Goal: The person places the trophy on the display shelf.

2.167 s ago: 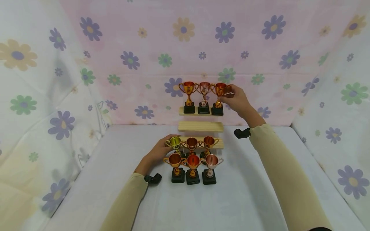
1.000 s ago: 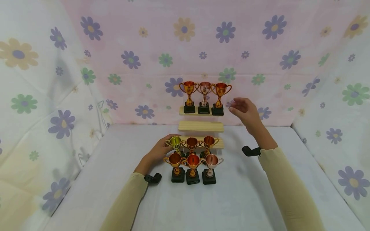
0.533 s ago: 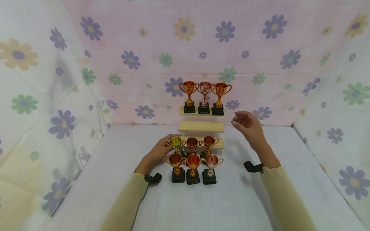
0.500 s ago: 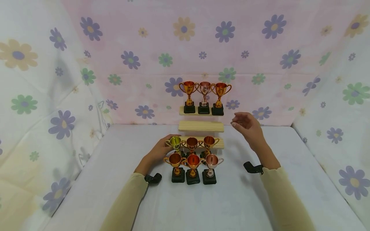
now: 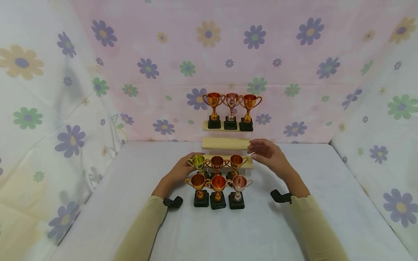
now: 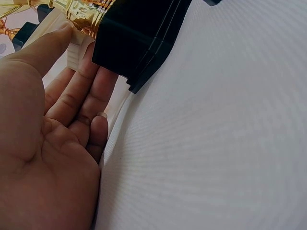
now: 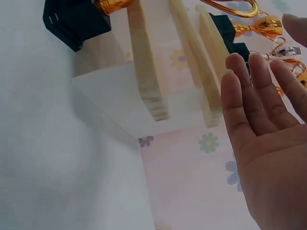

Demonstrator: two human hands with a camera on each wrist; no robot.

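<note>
Three trophy cups stand upright on the top plank of a small wooden tiered shelf [image 5: 225, 143]: a gold cup [image 5: 213, 108], a rose-coloured cup [image 5: 231, 107] and an orange-gold cup [image 5: 249, 108]. My left hand [image 5: 179, 170] holds the left end of the lowest plank [image 6: 73, 55], thumb above and fingers below, close beside the yellow-gold trophy [image 5: 197, 162]. My right hand [image 5: 269, 157] holds nothing; its slightly bent fingers hover by the right ends of the middle and lowest planks. In the right wrist view its fingers [image 7: 232, 98] are extended near the plank ends.
Several more trophies on black bases stand in two rows before the shelf, among them a copper-coloured cup [image 5: 217, 163], a red-orange cup [image 5: 218, 185] and a rose cup [image 5: 239, 185]. White cloth [image 5: 163, 232] covers the table. Flowered cloth walls [image 5: 163, 101] surround it.
My right hand has let go of the orange-gold trophy on the top plank, drawn back right and downward, then moved left toward the lower planks. My left hand stays put.
</note>
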